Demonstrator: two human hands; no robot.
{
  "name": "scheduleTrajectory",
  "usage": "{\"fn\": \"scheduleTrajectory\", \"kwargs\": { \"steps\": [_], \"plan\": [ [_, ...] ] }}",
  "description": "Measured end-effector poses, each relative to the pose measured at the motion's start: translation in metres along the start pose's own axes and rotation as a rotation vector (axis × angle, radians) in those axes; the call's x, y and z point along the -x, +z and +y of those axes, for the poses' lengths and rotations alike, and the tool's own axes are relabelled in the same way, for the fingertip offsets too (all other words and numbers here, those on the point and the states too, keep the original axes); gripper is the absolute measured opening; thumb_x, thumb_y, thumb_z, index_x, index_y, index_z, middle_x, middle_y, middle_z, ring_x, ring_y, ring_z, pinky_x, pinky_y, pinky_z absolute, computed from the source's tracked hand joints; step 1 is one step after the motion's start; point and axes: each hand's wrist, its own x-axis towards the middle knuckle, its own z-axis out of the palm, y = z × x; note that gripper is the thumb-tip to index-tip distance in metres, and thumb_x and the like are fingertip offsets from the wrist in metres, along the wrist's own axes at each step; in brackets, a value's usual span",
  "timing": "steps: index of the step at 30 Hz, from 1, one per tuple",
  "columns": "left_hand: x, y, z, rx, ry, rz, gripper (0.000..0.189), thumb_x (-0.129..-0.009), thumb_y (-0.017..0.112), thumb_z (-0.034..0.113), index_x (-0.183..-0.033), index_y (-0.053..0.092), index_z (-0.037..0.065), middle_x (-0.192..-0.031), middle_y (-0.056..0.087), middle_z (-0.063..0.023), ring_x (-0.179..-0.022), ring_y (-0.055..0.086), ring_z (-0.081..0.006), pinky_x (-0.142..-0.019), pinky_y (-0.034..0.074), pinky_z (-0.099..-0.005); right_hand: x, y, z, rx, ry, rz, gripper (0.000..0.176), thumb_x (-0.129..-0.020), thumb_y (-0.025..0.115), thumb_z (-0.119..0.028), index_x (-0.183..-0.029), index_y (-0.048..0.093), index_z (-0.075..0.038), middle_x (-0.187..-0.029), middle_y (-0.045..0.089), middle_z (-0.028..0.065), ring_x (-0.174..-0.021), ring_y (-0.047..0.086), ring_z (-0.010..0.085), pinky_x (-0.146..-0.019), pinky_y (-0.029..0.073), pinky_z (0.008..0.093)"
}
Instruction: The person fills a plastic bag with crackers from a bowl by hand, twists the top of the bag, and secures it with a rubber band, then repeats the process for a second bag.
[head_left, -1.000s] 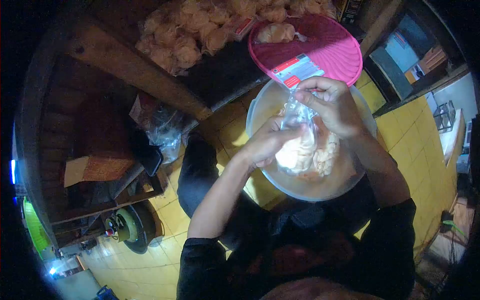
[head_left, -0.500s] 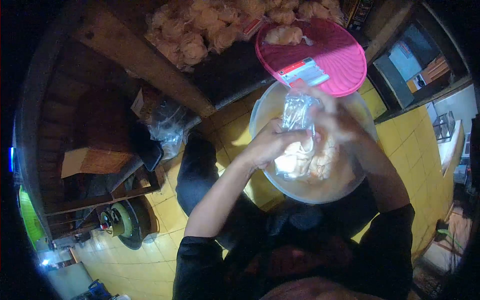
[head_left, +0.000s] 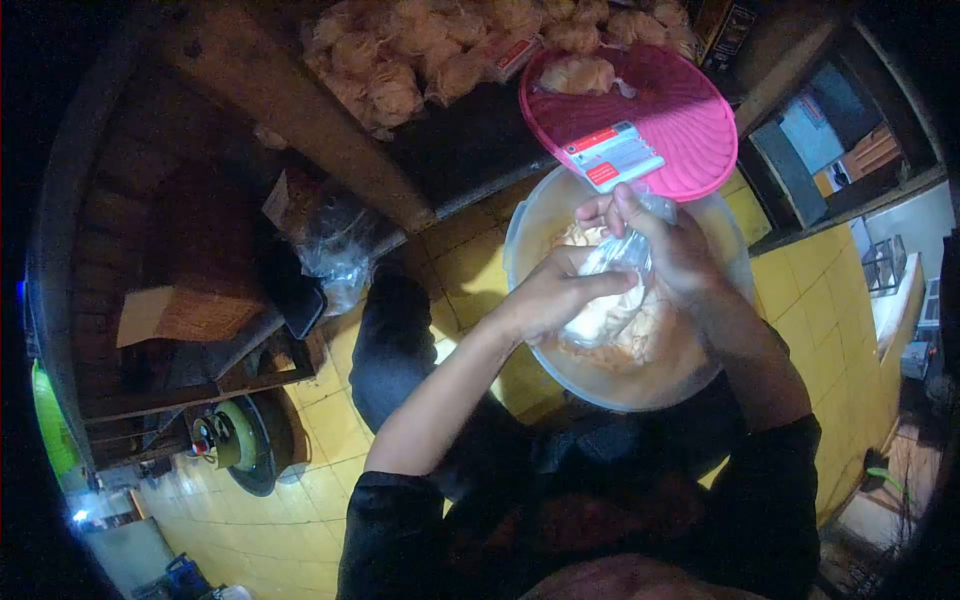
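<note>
A clear plastic bag (head_left: 603,318) with a pale, doughy or powdery filling is held over a large translucent tub (head_left: 520,262). My left hand (head_left: 560,290) is closed round the middle of the bag, its thumb lying across the front. Higher up, my right hand (head_left: 665,240) grips the gathered, twisted neck of the same bag. Inside the tub lies more of the crumbly cream-coloured stuff (head_left: 655,325). A pink ridged lid (head_left: 700,130) rests at the tub's far edge, bearing a packet of clear bags with a red-and-white label (head_left: 615,155) and one filled bag (head_left: 577,75).
Many filled, tied bags (head_left: 395,90) are heaped on a dark shelf at the back. Wooden posts (head_left: 300,120) and an open cardboard box (head_left: 190,315) stand at the left. A green gas cylinder (head_left: 235,435) is lower left. Yellow tiles (head_left: 800,290) cover the floor.
My right hand, blurred and apart from the bag's mouth before, now holds the neck. The bag's loose top, earlier flat and upright, has become gathered and twisted.
</note>
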Motion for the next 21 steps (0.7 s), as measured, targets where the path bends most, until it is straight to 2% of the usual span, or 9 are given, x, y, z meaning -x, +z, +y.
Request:
{"fn": "scheduleTrajectory", "kwargs": {
  "steps": [2,6,8,11,13,16,17,19,21],
  "plan": [
    [0.003,-0.001,0.001,-0.015,-0.032,0.008,0.028,-0.087,0.070,0.025,-0.101,0.066,0.001,-0.090,0.067,-0.0045,-0.086,0.064,-0.0113,-0.078,0.051,-0.0279,0.002,0.005,-0.001,0.082,0.036,-0.017,0.041,-0.100,0.045,-0.036,-0.080,0.057,-0.002,-0.094,0.064,0.0168,-0.098,0.061,0.0230,-0.090,0.046,0.0376],
    [0.004,-0.003,0.000,-0.257,0.060,0.013,0.032,-0.088,0.069,0.028,-0.104,0.067,0.001,-0.093,0.068,-0.0056,-0.085,0.063,-0.0128,-0.080,0.049,-0.0281,0.001,0.000,0.000,0.102,-0.002,-0.071,0.041,-0.100,0.046,-0.036,-0.082,0.057,-0.001,-0.094,0.064,0.0163,-0.098,0.061,0.0233,-0.090,0.046,0.0379],
    [0.004,-0.004,0.002,-0.360,0.138,0.027,0.034,-0.088,0.069,0.031,-0.104,0.067,0.001,-0.093,0.068,-0.0065,-0.086,0.063,-0.0138,-0.081,0.049,-0.0290,0.002,0.000,-0.001,0.155,0.020,-0.047,0.045,-0.102,0.041,-0.039,-0.098,0.063,-0.001,-0.082,0.059,0.0056,-0.082,0.058,0.0113,-0.076,0.049,0.0273],
    [0.006,-0.006,0.005,-0.617,0.122,-0.049,0.037,-0.086,0.070,0.033,-0.105,0.067,0.002,-0.099,0.068,-0.0093,-0.093,0.062,-0.0167,-0.086,0.047,-0.0309,0.005,-0.001,0.015,0.158,0.131,-0.099,0.048,-0.102,0.039,-0.042,-0.102,0.065,-0.001,-0.078,0.055,0.0024,-0.077,0.055,0.0094,-0.073,0.048,0.0263],
    [0.006,-0.005,0.003,-0.786,0.110,0.010,0.038,-0.084,0.071,0.032,-0.106,0.067,0.001,-0.103,0.067,-0.0109,-0.098,0.060,-0.0181,-0.090,0.045,-0.0312,0.007,0.007,0.015,0.154,0.080,-0.098,0.052,-0.102,0.038,-0.045,-0.104,0.065,-0.001,-0.077,0.054,0.0010,-0.076,0.055,0.0094,-0.073,0.048,0.0269],
    [0.013,-0.006,0.011,-0.654,0.068,-0.077,0.035,-0.083,0.070,0.031,-0.103,0.068,0.003,-0.106,0.066,-0.0109,-0.098,0.060,-0.0200,-0.091,0.044,-0.0299,0.008,0.008,0.013,0.404,0.001,-0.125,0.054,-0.101,0.037,-0.047,-0.102,0.065,-0.001,-0.078,0.055,0.0017,-0.077,0.056,0.0110,-0.074,0.048,0.0279],
    [0.012,-0.006,0.006,-0.650,0.070,-0.072,0.035,-0.083,0.070,0.031,-0.103,0.068,0.003,-0.106,0.066,-0.0109,-0.098,0.060,-0.0200,-0.091,0.044,-0.0299,0.008,0.008,0.014,0.351,0.012,-0.172,0.056,-0.101,0.037,-0.048,-0.098,0.064,0.000,-0.080,0.057,0.0039,-0.078,0.057,0.0127,-0.075,0.049,0.0288],
    [0.008,-0.004,-0.005,-0.508,0.166,0.027,0.035,-0.080,0.066,0.037,-0.097,0.071,0.006,-0.101,0.067,-0.0179,-0.102,0.062,-0.0278,-0.091,0.045,-0.0378,0.006,0.011,0.013,0.302,0.024,-0.227,0.057,-0.100,0.037,-0.049,-0.094,0.063,0.000,-0.082,0.060,0.0061,-0.080,0.058,0.0144,-0.076,0.049,0.0297],
    [0.007,-0.004,-0.007,-0.517,0.187,0.044,0.037,-0.080,0.067,0.037,-0.099,0.070,0.006,-0.101,0.066,-0.0191,-0.102,0.062,-0.0286,-0.091,0.045,-0.0381,0.006,0.017,0.007,0.110,-0.017,-0.077,0.059,-0.100,0.037,-0.051,-0.082,0.060,0.000,-0.088,0.064,0.0107,-0.083,0.061,0.0172,-0.078,0.050,0.0312]
  ]
}}
